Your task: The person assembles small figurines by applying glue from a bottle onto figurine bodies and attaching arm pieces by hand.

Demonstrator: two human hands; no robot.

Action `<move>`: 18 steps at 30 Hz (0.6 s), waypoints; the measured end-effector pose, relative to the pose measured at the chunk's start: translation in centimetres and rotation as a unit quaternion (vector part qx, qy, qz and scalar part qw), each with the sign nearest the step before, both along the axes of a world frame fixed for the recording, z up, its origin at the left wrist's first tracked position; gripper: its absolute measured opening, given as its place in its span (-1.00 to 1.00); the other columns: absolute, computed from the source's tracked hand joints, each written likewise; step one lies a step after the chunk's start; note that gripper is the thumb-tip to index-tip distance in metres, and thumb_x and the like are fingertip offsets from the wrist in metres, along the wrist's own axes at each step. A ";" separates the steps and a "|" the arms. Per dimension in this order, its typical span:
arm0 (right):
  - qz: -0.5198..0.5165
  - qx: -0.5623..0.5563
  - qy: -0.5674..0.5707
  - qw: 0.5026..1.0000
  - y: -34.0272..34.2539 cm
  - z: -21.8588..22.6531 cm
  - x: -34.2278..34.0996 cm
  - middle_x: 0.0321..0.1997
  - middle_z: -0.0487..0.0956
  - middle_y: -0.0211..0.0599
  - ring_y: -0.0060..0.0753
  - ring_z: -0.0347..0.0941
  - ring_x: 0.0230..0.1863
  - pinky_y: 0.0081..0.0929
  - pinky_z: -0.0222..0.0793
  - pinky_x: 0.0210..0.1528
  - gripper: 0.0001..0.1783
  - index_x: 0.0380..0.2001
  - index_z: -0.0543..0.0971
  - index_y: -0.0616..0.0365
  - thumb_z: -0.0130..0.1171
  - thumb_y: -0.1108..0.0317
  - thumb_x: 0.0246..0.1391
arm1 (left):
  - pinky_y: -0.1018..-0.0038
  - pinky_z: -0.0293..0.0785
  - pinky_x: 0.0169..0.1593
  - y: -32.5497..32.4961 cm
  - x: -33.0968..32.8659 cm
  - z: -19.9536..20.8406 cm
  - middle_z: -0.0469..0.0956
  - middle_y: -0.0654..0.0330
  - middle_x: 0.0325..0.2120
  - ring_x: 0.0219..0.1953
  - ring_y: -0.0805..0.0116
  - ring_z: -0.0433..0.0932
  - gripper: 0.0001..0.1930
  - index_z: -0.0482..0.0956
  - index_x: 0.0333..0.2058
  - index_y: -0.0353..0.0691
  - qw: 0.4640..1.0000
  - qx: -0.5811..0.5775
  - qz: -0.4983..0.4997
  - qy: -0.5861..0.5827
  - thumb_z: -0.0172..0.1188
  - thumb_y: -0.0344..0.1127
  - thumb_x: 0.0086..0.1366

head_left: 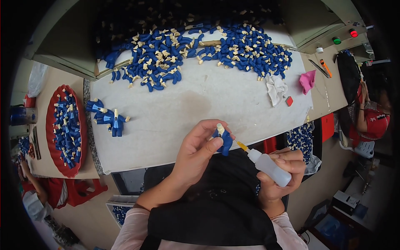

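Note:
Between the thumb and fingers of my left hand point(199, 151) is a small blue figurine body point(222, 139) with a cream neck, held above the near edge of the white work surface. My right hand point(287, 171) is wrapped round a translucent squeeze bottle point(271, 167) with a yellow needle tip. That tip points left at the figurine body's side; whether they touch I cannot tell. Left on the surface, several blue figurine bodies with cream necks and hands point(113, 121) lie close together.
Blue arm pieces with cream hands point(160, 56) are heaped along the back. A red scalloped tray point(53, 154) of figurine bodies stands left. At right lie a white cloth point(276, 89), pink cloth point(307, 81), red square point(289, 101) and orange cutter point(325, 68). Other people sit on both sides.

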State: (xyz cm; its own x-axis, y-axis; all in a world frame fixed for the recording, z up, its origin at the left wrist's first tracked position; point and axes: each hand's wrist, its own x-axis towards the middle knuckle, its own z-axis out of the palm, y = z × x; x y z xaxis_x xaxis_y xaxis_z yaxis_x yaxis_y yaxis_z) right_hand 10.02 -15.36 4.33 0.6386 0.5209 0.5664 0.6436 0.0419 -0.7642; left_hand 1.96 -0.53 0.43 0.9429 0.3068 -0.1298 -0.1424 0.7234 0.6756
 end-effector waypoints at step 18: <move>0.080 -0.238 0.014 0.968 15.1 -2.5 8.5 -0.46 0.44 -0.38 -0.53 0.38 -0.43 -0.65 0.28 -0.47 -0.86 -0.46 0.42 0.19 0.09 0.55 -0.19 | 0.46 0.29 -0.05 3.4 -3.0 -0.7 0.35 0.12 -0.25 -0.15 0.28 0.38 -0.70 0.25 -0.09 -0.30 0.980 -0.170 0.085 -0.062 -0.08 -0.46 0.17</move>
